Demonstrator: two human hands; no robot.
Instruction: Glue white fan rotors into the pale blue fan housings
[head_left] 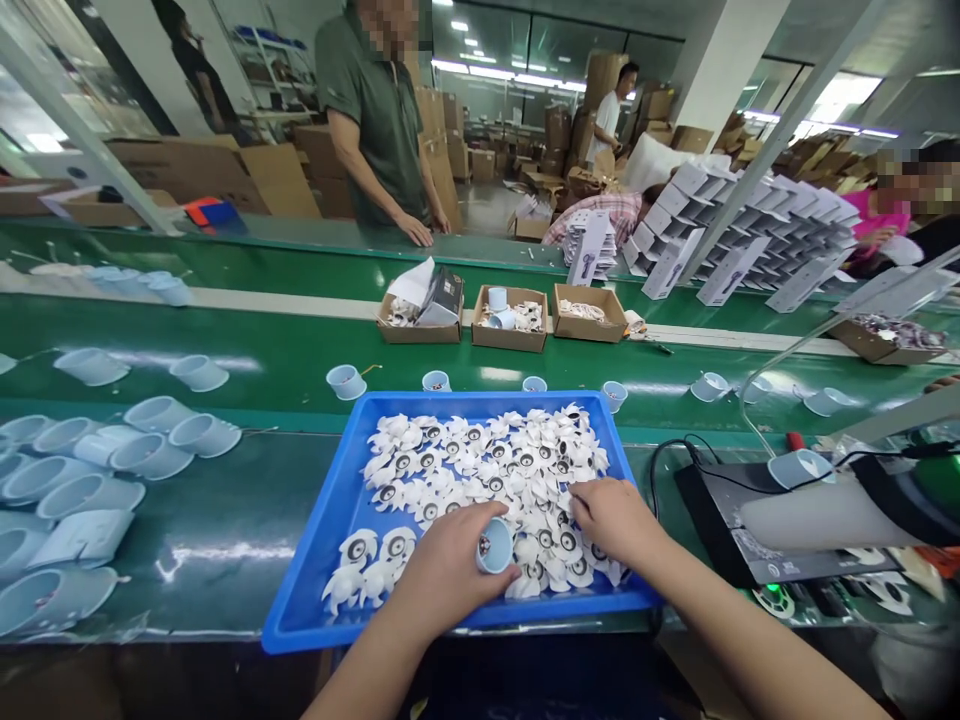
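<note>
My left hand (pixel 457 570) is closed around a small light-blue plastic cup-shaped housing (pixel 501 548), its open end tilted up with small metal parts visible inside. It is above the near part of a blue tray (pixel 306 560). Many white fan wheels (pixel 450 490) with dark ring-shaped hubs lie loosely piled in that tray. Over the right side of the pile, my right hand (pixel 611 515) has its fingers bent and pressed together at the fan wheels. Its fingertips are partly hidden, so what they grip cannot be made out.
More blue housings (pixel 154 452) crowd the bench at left, and several stand on the green conveyor (pixel 300 340). Small cardboard boxes (pixel 510 335) hold parts behind the tray. A machine with a dark base (pixel 720 520) and cable is at right. A person (pixel 382 130) stands across the line.
</note>
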